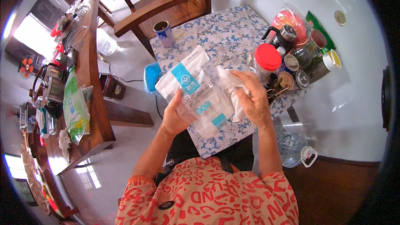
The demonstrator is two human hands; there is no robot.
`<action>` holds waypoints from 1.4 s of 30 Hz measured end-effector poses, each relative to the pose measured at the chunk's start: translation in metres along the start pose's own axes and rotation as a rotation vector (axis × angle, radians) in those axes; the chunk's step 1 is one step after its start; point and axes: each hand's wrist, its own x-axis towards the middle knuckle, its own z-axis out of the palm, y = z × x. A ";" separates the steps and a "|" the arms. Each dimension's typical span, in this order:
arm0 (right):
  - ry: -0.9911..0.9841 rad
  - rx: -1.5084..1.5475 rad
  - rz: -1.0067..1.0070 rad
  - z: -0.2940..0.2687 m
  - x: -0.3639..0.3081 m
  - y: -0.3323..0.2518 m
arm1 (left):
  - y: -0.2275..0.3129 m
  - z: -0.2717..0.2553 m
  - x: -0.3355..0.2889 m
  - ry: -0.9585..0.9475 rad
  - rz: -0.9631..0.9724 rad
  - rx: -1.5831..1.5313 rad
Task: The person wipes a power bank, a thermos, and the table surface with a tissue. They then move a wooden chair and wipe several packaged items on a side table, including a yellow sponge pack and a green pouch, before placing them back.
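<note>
Above the flower-patterned table [208, 28] my left hand [176, 116] grips a clear plastic bag [199, 96] by its lower left side, thumb on the front. The bag is tilted, with a white top edge and blue printed patches. To its right, my right hand [252, 100] is closed around a crumpled white cloth or tissue [231, 84], which lies against the bag's right side. Whether the cloth is partly inside the bag, I cannot tell. A blue packet [152, 78] sits at the table's left edge, just beyond the bag.
Jars crowd the table's right side, among them a red-lidded jar [266, 57] and a black-handled pot [285, 36]. A blue tin [164, 33] stands near the wooden chair [162, 6]. A large water bottle [293, 149] is on the floor at right; a long wooden table [93, 79] runs along the left.
</note>
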 end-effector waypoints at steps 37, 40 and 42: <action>-0.051 -0.356 -0.115 0.029 -0.066 -0.018 | -0.018 0.010 0.017 0.097 0.168 -0.168; -0.122 -0.353 -0.174 0.024 -0.070 -0.023 | -0.019 0.010 0.017 0.092 0.171 -0.167; -0.185 -0.320 -0.173 0.022 -0.075 -0.022 | -0.019 0.006 0.016 0.088 0.154 -0.175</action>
